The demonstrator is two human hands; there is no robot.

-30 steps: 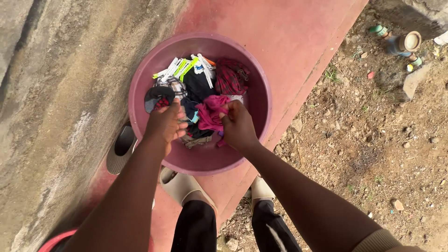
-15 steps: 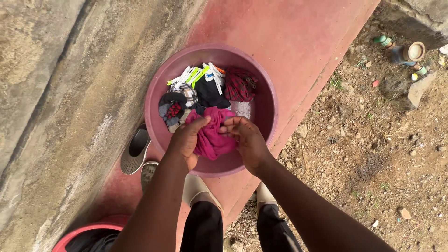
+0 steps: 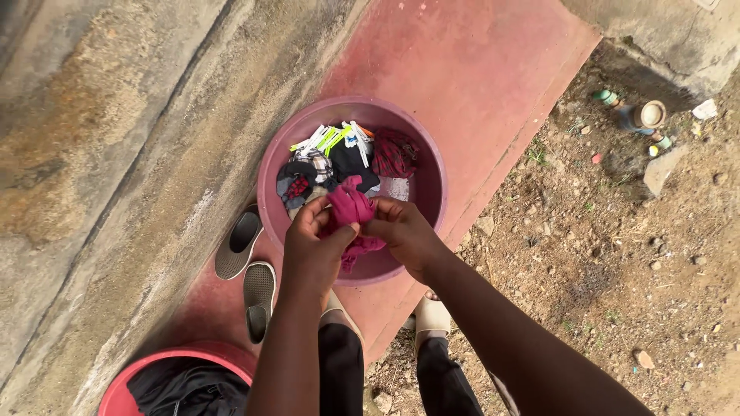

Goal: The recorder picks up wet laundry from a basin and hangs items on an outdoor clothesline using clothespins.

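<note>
A round purple basin [image 3: 432, 166] sits on a red cement strip, filled with wet laundry: dark garments, a white-and-green striped piece [image 3: 327, 140] and a dark red cloth [image 3: 395, 152]. Both my hands are over the basin's near side, gripping one magenta cloth [image 3: 351, 206] between them. My left hand [image 3: 314, 248] pinches its left side with the thumb on top. On the right, my right hand [image 3: 405, 235] holds the other part, and a fold hangs below the fingers.
A pair of grey slip-on shoes [image 3: 247, 270] lies left of the basin. A red basin [image 3: 123, 389] with dark clothes is at the bottom left. My feet in pale sandals [image 3: 430, 316] stand at the strip's edge. Dirt ground with a bottle and litter [image 3: 640, 115] lies right.
The magenta cloth has been lifted off the pile and bunched up between both hands, which have come closer together. The view has shifted, so the basin sits further right in the frame.
</note>
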